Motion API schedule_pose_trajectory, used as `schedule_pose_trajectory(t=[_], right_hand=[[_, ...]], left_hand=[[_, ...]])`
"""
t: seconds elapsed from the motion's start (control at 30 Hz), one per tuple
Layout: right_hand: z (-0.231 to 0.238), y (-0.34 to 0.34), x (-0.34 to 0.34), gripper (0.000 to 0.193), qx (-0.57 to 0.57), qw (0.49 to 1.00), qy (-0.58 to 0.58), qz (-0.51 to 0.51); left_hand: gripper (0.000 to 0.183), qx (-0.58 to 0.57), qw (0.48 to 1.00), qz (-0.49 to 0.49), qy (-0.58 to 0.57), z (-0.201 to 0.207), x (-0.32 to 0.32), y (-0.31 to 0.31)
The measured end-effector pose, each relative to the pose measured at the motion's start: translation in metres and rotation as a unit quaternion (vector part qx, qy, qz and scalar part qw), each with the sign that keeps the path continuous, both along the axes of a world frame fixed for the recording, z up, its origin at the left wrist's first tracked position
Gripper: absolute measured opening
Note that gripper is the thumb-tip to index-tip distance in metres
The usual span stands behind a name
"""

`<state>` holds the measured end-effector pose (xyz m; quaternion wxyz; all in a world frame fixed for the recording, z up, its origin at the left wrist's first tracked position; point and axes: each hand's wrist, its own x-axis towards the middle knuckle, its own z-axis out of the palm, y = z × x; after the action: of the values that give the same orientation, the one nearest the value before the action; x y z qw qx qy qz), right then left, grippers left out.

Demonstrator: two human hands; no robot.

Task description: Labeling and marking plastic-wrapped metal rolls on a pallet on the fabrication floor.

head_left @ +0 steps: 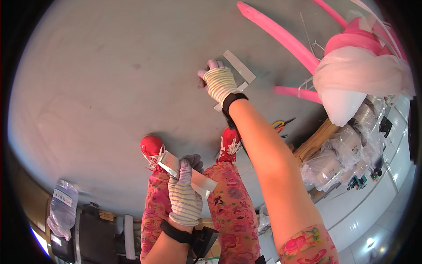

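My left hand (184, 198), in a striped glove with greyish fingertips, is closed around a pale, flat-sided strip (203, 182) that looks like metal. It holds the strip slantwise above my knees, and the fingers cover its middle. Farther ahead, my right hand (220, 83), gloved alike, reaches low over the floor with bent fingers spread apart; nothing shows between them. A similar flat strip (239, 67) lies on the floor just right of these fingers. Another pale piece (242, 86) shows partly from under the right hand and wrist, which hide its middle.
Orange-handled pliers or cutters (279, 125) lie right of my red shoe (229, 143). Pink tubes (281, 33) and a wrapped pink-and-white bundle (358, 72) stand at the right, near wood (317, 140) and plastic-wrapped rolls (327, 167). A plastic-wrapped clear bottle (64, 204) is at lower left.
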<state>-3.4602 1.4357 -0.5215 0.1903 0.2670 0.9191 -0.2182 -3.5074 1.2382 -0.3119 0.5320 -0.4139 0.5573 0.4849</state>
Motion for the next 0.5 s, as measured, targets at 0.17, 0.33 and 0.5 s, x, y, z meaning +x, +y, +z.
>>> schedule_pose_trajectory(t=[0.17, 0.33, 0.5], right_hand=[[0.035, 0.003, -0.006, 0.02, -0.203, 0.977, -0.041, -0.048], [0.13, -0.042, -0.002, 0.02, -0.632, 0.697, 0.121, -0.315], [0.043, -0.014, 0.057, 0.034, -0.343, 0.856, 0.072, -0.381]], left_hand=[[0.029, -0.012, 0.998, -0.04, 0.053, 0.002, -0.007, 0.002], [0.018, 0.069, 0.911, -0.323, 0.247, -0.004, -0.019, 0.003], [0.017, 0.066, 0.962, -0.238, 0.115, -0.002, -0.006, 0.013]])
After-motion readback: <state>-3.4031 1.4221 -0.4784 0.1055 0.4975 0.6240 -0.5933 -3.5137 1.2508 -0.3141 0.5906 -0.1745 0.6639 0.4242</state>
